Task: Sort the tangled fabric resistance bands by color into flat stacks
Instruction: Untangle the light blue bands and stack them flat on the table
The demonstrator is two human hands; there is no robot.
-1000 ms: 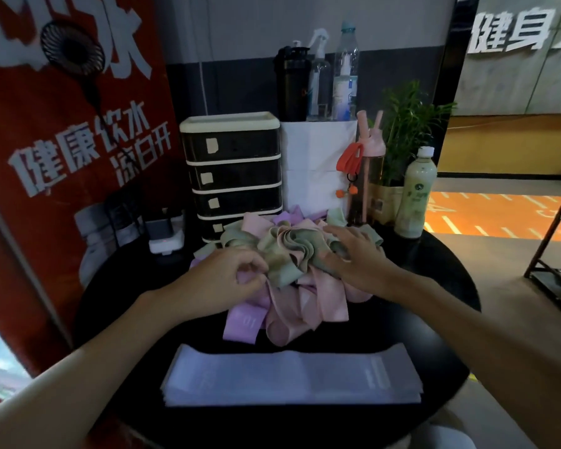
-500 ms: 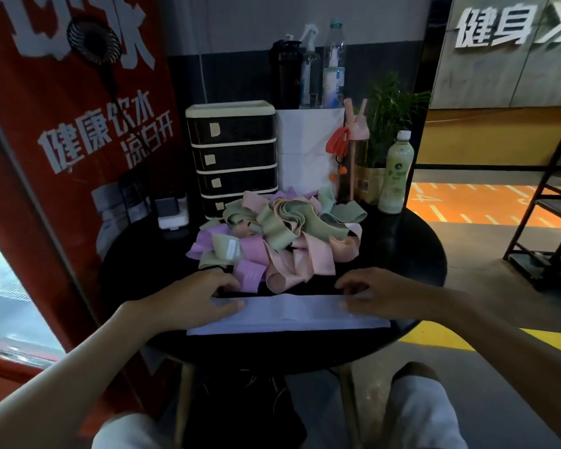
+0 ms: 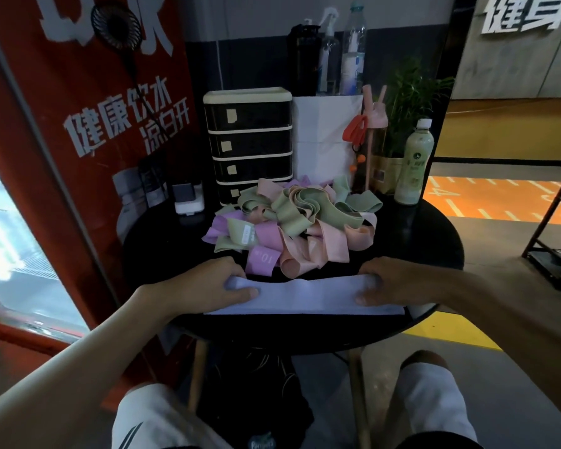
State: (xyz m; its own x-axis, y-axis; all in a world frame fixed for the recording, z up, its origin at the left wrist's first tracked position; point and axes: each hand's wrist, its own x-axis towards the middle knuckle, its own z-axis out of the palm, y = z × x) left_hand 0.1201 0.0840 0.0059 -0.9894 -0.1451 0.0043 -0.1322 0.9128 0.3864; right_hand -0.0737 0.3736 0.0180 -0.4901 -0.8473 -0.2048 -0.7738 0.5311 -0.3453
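Note:
A flat stack of pale lavender bands (image 3: 305, 298) lies along the near edge of the round black table (image 3: 434, 251). My left hand (image 3: 208, 288) grips its left end, thumb on top and fingers curled over the far edge. My right hand (image 3: 392, 283) holds the right end the same way. Just behind the stack sits the tangled pile (image 3: 292, 222) of green, pink and purple bands, touched by neither hand.
At the back of the table stand a black drawer unit (image 3: 248, 147), a white box (image 3: 324, 137), a pink bottle with red scissors (image 3: 374, 124), a potted plant (image 3: 408, 102) and a green bottle (image 3: 413, 163). A white charger (image 3: 188, 202) sits back left. A metal rack (image 3: 557, 222) stands right.
Both hands left the tangled pile and came back to the ends of the lavender stack, now gripping it. The view has pulled back from the table.

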